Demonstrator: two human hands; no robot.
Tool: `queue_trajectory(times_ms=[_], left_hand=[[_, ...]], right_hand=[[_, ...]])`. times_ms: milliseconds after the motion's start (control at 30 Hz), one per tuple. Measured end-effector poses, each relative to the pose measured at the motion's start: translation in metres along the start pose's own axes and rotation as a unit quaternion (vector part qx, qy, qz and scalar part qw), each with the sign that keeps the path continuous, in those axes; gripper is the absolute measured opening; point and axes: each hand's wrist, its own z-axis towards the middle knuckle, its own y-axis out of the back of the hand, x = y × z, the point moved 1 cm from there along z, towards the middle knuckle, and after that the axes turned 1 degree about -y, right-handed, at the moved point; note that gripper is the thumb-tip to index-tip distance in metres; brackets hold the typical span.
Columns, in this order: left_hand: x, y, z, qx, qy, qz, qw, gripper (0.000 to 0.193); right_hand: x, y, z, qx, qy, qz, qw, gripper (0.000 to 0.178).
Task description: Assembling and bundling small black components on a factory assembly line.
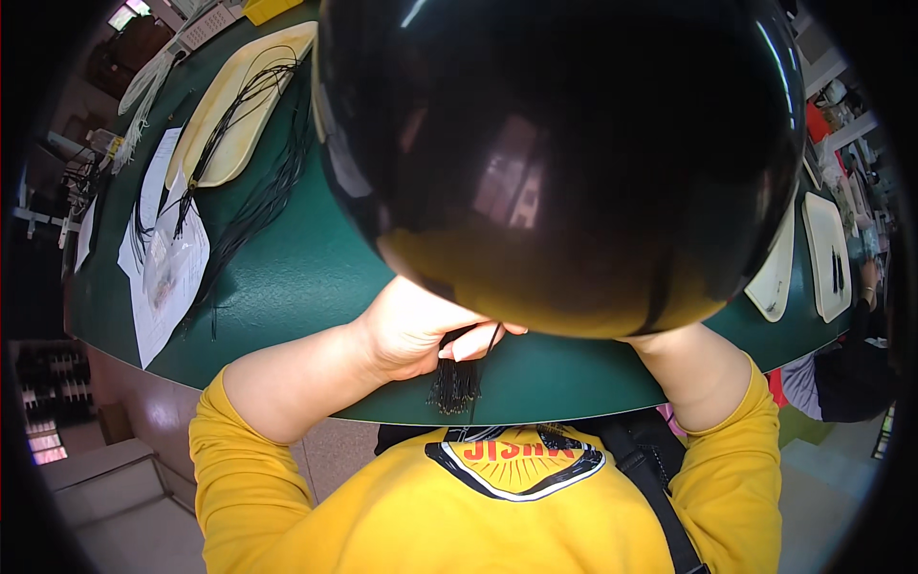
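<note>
My left hand (416, 330) is closed around a bundle of thin black wires (455, 387) near the table's front edge. Their trimmed ends fan out below the fingers, and one strand rises by the fingertips. Most of my right hand (660, 341) is behind a large glossy black dome, perhaps a lamp shade (574, 172); only the part by the wrist shows, so its fingers and anything in them are hidden. The dome also covers the tips of the left hand's fingers.
On the green table (296, 277), a cream tray (229, 143) with long black wires stands at the left, beside papers (158, 316) and a clear plastic bag (167, 263). Two pale trays (773, 287) (820, 215) lie at the right. Another person's arm (868, 277) shows beyond.
</note>
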Motion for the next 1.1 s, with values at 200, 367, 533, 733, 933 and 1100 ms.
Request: queue_trajectory(times_ms=[200,367,533,733,933,1100], left_hand=[[-0.007,-0.014,-0.002,-0.021,0.025,0.002,0.999,0.01],[-0.008,-0.015,-0.002,-0.011,0.013,0.006,1.0,0.01],[-0.007,-0.016,-0.002,-0.005,0.011,0.01,1.0,0.009],[-0.008,-0.018,-0.004,-0.007,0.002,0.011,1.0,0.009],[-0.012,-0.022,-0.003,-0.03,0.019,0.061,0.997,0.012],[-0.012,-0.024,-0.003,-0.022,0.016,0.058,0.998,0.014]], right_hand=[[0.008,-0.005,-0.003,-0.005,-0.024,-0.028,0.999,0.012],[0.002,-0.005,-0.003,-0.011,0.024,-0.031,0.999,0.012],[-0.002,-0.006,-0.005,-0.002,0.05,0.017,0.999,0.01],[-0.002,-0.008,-0.004,0.001,0.064,0.015,0.998,0.009],[-0.002,-0.007,-0.002,0.016,0.081,-0.006,0.997,0.007],[0.007,-0.011,-0.005,0.003,0.059,0.0,0.998,0.005]])
